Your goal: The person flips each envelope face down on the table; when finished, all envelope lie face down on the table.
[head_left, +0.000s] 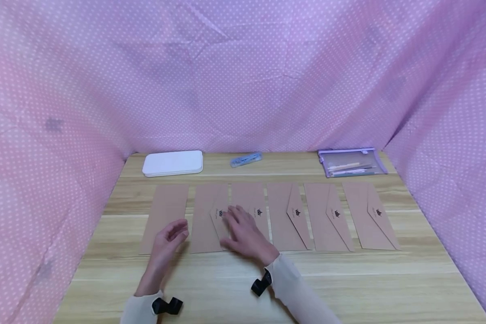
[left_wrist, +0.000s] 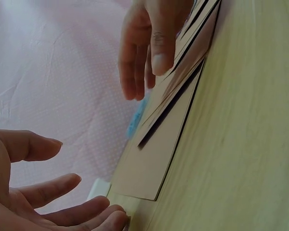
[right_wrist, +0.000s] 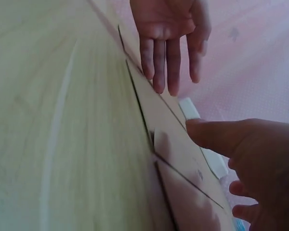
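Observation:
Several brown kraft envelopes lie side by side in a row on the table. The leftmost envelope [head_left: 166,202] shows a plain face, while the others carry a slanted flap with a small black crown print. My left hand [head_left: 168,243] hovers by the lower right part of that plain envelope, fingers loosely bent and holding nothing. Over the second envelope [head_left: 204,216] and the third envelope [head_left: 245,193] is my right hand [head_left: 245,234], palm down with fingers spread. Whether its fingertips touch the paper I cannot tell. Both hands look empty in the wrist views, thumbs apart from the fingers.
Along the back of the wooden table [head_left: 348,288] are a white flat case [head_left: 173,163], a small blue item [head_left: 246,159] and a purple-edged clear zip pouch [head_left: 351,163] with pens inside. Pink dotted cloth [head_left: 243,81] hangs behind and at both sides.

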### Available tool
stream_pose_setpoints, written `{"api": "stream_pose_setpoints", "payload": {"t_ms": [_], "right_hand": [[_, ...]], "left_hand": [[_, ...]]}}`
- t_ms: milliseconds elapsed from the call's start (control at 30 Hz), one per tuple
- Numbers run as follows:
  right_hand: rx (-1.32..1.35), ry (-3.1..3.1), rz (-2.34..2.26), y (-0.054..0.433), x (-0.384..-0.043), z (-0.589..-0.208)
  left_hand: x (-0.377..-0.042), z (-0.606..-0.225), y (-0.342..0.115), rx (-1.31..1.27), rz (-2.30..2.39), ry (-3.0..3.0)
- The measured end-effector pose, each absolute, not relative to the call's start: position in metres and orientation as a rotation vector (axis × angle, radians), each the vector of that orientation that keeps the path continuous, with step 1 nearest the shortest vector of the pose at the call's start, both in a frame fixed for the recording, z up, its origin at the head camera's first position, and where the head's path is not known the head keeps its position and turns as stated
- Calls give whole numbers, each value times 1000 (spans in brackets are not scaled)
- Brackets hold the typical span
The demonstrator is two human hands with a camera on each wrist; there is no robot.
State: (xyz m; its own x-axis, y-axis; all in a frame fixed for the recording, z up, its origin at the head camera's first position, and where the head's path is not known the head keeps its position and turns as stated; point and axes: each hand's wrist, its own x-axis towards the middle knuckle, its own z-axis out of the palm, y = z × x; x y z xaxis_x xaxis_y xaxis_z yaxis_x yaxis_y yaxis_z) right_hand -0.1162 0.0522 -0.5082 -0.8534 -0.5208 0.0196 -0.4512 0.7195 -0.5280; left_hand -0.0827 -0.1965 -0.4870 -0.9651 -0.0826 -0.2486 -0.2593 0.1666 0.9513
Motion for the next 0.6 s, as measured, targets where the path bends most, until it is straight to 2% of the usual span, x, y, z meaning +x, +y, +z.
{"api": "stream_pose_setpoints", "payload": {"t_ms": [300, 600], "right_hand": [[-929, 2796, -539, 55, -116, -518], [-924, 2807, -476, 54, -116, -517]], "left_hand": [[-81, -491, -192, -363, 2019, 2158], [-77, -492, -196, -292, 2412, 1752]]}}
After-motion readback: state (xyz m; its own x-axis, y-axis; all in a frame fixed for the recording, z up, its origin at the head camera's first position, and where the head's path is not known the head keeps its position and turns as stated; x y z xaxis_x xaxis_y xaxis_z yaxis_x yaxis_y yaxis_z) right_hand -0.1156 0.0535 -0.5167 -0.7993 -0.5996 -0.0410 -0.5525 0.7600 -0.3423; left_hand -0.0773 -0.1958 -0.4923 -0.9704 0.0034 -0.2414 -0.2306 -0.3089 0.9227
